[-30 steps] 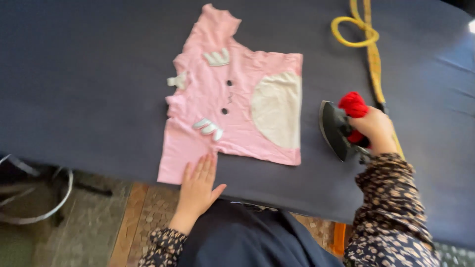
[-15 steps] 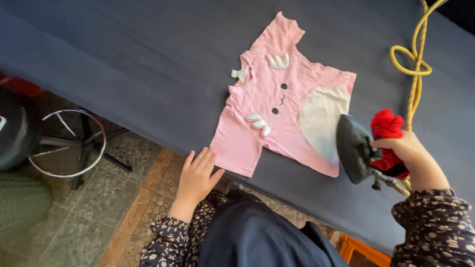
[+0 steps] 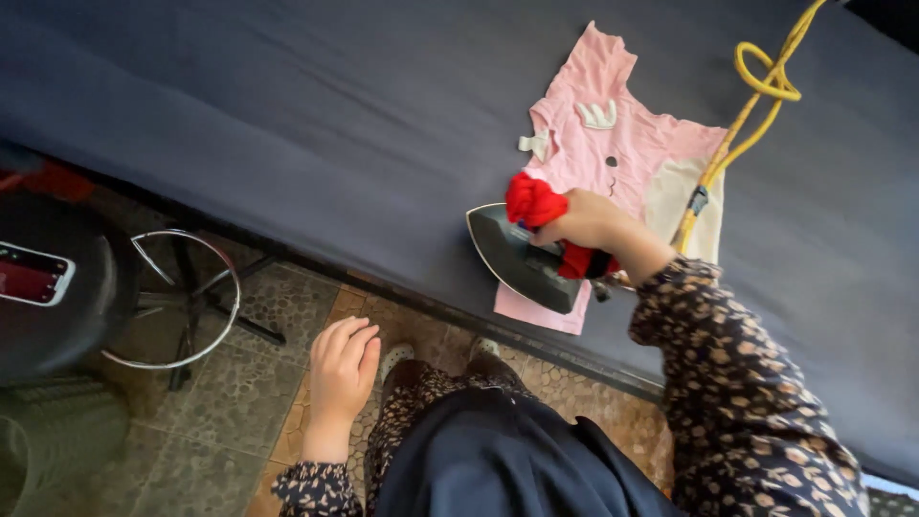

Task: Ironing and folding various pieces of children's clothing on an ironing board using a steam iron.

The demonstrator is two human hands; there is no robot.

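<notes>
A small pink garment (image 3: 622,158) with white patches lies flat on the dark blue ironing table (image 3: 316,124). My right hand (image 3: 589,222) grips the red cloth-wrapped handle of a dark iron (image 3: 522,258), which rests over the garment's lower left part. A yellow cord (image 3: 756,91) runs from the iron across the garment toward the far right. My left hand (image 3: 342,369) hangs below the table's edge, fingers apart, holding nothing.
A black stool with a chrome ring (image 3: 182,297) stands on the tiled floor at the left. The table's near edge (image 3: 402,292) runs diagonally in front of my legs.
My right hand has swung the iron leftward onto the garment's lower part. My left hand has left the table and dropped below its edge.
</notes>
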